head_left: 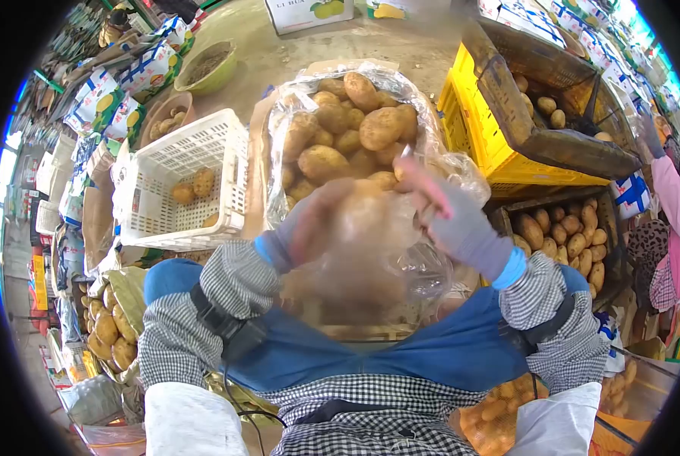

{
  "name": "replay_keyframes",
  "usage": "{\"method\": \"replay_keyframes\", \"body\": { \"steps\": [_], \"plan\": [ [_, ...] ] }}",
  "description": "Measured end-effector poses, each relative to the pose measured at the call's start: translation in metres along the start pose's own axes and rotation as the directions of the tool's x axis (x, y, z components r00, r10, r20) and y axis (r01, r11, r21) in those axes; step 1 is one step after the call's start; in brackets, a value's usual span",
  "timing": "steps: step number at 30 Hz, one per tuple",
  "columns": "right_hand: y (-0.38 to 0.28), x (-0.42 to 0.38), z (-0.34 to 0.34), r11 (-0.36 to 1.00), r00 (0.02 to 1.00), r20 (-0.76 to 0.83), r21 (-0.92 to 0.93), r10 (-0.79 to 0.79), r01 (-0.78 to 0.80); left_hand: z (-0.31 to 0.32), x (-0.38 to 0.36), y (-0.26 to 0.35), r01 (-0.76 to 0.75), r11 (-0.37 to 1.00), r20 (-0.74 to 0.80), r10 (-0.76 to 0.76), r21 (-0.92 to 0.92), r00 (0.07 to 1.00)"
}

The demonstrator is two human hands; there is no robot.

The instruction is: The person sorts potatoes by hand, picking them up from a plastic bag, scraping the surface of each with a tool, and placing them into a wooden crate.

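Note:
A carton lined with clear plastic (pixel 458 176) stands in front of me, heaped with potatoes (pixel 323 163). My left hand (pixel 309 226), in a grey glove with bare fingertips, is at the carton's near side; its fingers are smeared by blur. Beside it a potato-coloured shape (pixel 364 204) shows through the haze, and I cannot tell whether the hand holds it. My right hand (pixel 455 220), gloved the same way, is over the right side of the liner. Its fingers stretch toward the potatoes, apart from each other, with a small pale spot at the tips.
Left of the carton stands a white plastic crate (pixel 233 156) with a few potatoes. A yellow crate (pixel 480 137) carries a dark worn crate (pixel 553 156) on the right. Below them is a crate of potatoes (pixel 572 235). A green basin (pixel 222 76) lies at the back left.

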State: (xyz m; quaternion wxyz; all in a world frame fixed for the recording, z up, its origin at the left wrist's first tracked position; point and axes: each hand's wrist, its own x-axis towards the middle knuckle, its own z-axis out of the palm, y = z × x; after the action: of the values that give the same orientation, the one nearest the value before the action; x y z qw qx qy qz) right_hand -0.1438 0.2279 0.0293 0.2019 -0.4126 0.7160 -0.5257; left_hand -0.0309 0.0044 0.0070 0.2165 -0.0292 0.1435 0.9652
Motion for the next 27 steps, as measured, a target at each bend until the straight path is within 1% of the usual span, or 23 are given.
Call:
{"method": "replay_keyframes", "body": {
  "steps": [2,3,4,5,7,8,9,10,11,12,13,14,15,17,18,19,20,22,24,26,27],
  "plan": [
    [0.021,-0.014,0.021,0.990,0.992,0.125,-0.143,0.035,-0.017,0.014,-0.010,0.002,-0.038,0.995,0.016,0.037,0.091,0.999],
    [0.033,-0.022,0.031,0.974,0.978,0.202,-0.225,0.044,0.003,0.011,-0.014,0.001,-0.141,0.968,-0.110,0.167,0.207,0.980],
    [0.035,-0.028,0.032,0.927,0.913,0.377,-0.374,0.156,-0.004,0.010,-0.018,0.000,-0.202,0.917,-0.231,0.290,0.343,0.928],
    [0.037,-0.033,0.034,0.862,0.804,0.534,-0.504,0.262,0.054,0.011,-0.019,0.001,-0.240,0.914,-0.267,0.333,0.326,0.904],
    [0.026,-0.030,0.027,0.746,0.716,0.595,-0.647,0.365,0.157,0.020,-0.017,0.008,-0.320,0.901,-0.334,0.411,0.293,0.848],
    [0.026,-0.028,0.019,0.742,0.822,0.523,-0.639,0.224,0.204,0.015,-0.020,0.015,-0.349,0.902,-0.294,0.415,0.252,0.861],
    [0.025,-0.025,0.010,0.732,0.895,0.441,-0.634,0.074,0.252,0.014,-0.022,0.019,-0.362,0.909,-0.279,0.410,0.209,0.868],
    [0.023,-0.023,0.003,0.717,0.933,0.351,-0.630,-0.080,0.298,0.015,-0.024,0.021,-0.373,0.914,-0.267,0.405,0.161,0.874],
    [0.021,-0.019,-0.002,0.793,0.971,0.212,-0.570,-0.112,0.216,0.017,-0.027,0.021,-0.382,0.917,-0.256,0.398,0.114,0.881],
    [0.014,-0.013,-0.007,0.862,0.988,0.069,-0.482,-0.141,0.157,0.022,-0.028,0.018,-0.400,0.908,-0.277,0.419,0.127,0.864],
    [0.002,-0.005,-0.007,0.940,0.997,-0.031,-0.335,-0.076,0.061,0.030,-0.026,0.014,-0.412,0.900,-0.298,0.435,0.142,0.849],
    [-0.010,0.003,-0.007,0.986,0.991,-0.130,-0.164,-0.009,-0.013,0.033,-0.024,0.010,-0.418,0.895,-0.319,0.447,0.157,0.836],
    [-0.020,0.007,-0.001,0.999,0.986,-0.165,-0.047,-0.009,0.002,0.032,-0.023,0.007,-0.405,0.905,-0.284,0.425,0.132,0.859],
    [-0.028,0.009,0.012,0.994,0.985,-0.171,0.112,0.025,-0.005,0.030,-0.022,0.000,-0.375,0.923,-0.207,0.386,0.089,0.899],
    [-0.032,0.009,0.020,0.987,0.988,-0.141,0.158,0.057,-0.035,0.024,-0.021,-0.006,-0.369,0.866,-0.185,0.445,0.337,0.876],
    [-0.035,0.008,0.028,0.977,0.990,-0.113,0.202,0.087,-0.063,0.017,-0.020,-0.012,-0.339,0.754,-0.162,0.502,0.563,0.849],
    [-0.037,0.008,0.035,0.966,0.990,-0.085,0.244,0.113,-0.089,0.014,-0.019,-0.016,-0.324,0.771,-0.191,0.493,0.549,0.848],
    [-0.042,0.009,0.042,0.937,0.988,-0.022,0.322,0.152,-0.136,0.023,-0.016,-0.018,-0.334,0.861,-0.162,0.419,0.383,0.894],
    [-0.030,0.004,0.045,0.954,0.999,0.020,0.299,-0.032,0.024,0.043,-0.018,-0.016,-0.304,0.951,-0.012,0.305,0.056,0.952],
    [-0.019,0.000,0.048,0.979,0.975,0.131,0.125,-0.179,0.163,0.046,-0.015,-0.012,-0.280,0.953,0.098,0.270,0.115,0.958],
    [-0.024,0.003,0.048,0.983,0.984,0.083,0.110,-0.160,0.151,0.042,-0.015,-0.010,-0.296,0.897,0.120,0.271,0.328,0.955]
  ]
}}
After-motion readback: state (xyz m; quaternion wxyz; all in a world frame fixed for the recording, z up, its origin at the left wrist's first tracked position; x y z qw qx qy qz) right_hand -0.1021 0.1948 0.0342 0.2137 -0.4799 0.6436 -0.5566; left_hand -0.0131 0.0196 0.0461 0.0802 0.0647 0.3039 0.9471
